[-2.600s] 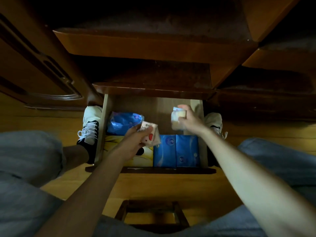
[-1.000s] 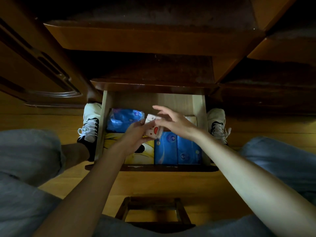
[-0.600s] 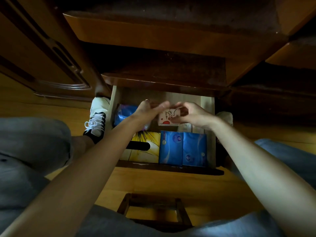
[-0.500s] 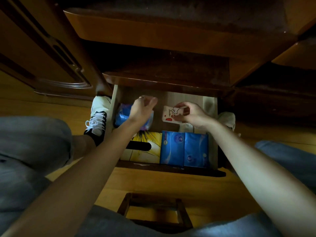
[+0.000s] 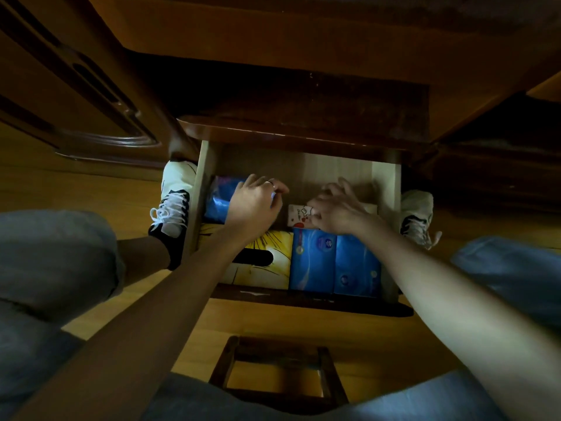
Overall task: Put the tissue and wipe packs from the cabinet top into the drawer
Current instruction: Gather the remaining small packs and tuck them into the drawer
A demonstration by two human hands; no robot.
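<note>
- Blue tissue packs (image 5: 334, 262): two, near right of the drawer
- Yellow tissue box (image 5: 273, 268): one
- Blue wipe pack (image 5: 220, 199): one (far left)
- Small white pack (image 5: 299, 215): one

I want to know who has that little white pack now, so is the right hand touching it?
Touching. In the head view the right hand lies on the small white tissue pack, its fingers covering the pack's right part inside the drawer.
</note>
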